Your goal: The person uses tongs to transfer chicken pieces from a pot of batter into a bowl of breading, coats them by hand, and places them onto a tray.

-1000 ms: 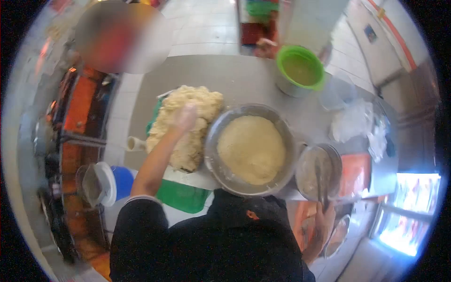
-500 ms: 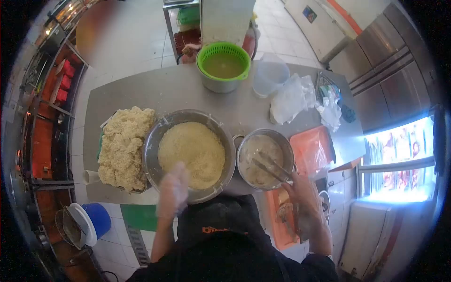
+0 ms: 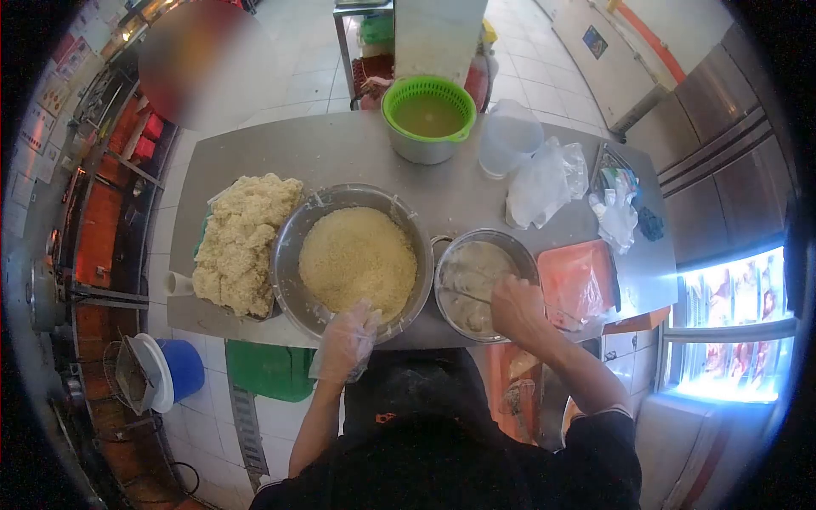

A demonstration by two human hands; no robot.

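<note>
My left hand point(image 3: 344, 342), in a clear plastic glove, is over the near rim of a large metal bowl point(image 3: 283, 285). Its fingers look loosely stretched out, with the tips at the edge of the pale crumbs point(image 3: 357, 255); nothing shows in them. My bare right hand point(image 3: 517, 306) is closed round metal tongs point(image 3: 473, 296) above a pot point(image 3: 534, 265). The tongs reach into whitish, lumpy batter point(image 3: 466, 270), and their tips are hard to make out. Left of the bowl, a big heap of crumb-coated pieces point(image 3: 242, 246) is piled up.
A metal pot with a green strainer point(image 3: 429, 140) stands at the back, beside a clear container point(image 3: 508, 140) and plastic bags point(image 3: 544, 187). An orange tray point(image 3: 578, 276) lies right of the batter pot. A blue bucket point(image 3: 183, 374) and green bin point(image 3: 270, 370) stand below the left side.
My left hand has come down slightly to the bowl's near edge. My right hand has moved left and up over the pot, tongs still in it. The camera view has shifted.
</note>
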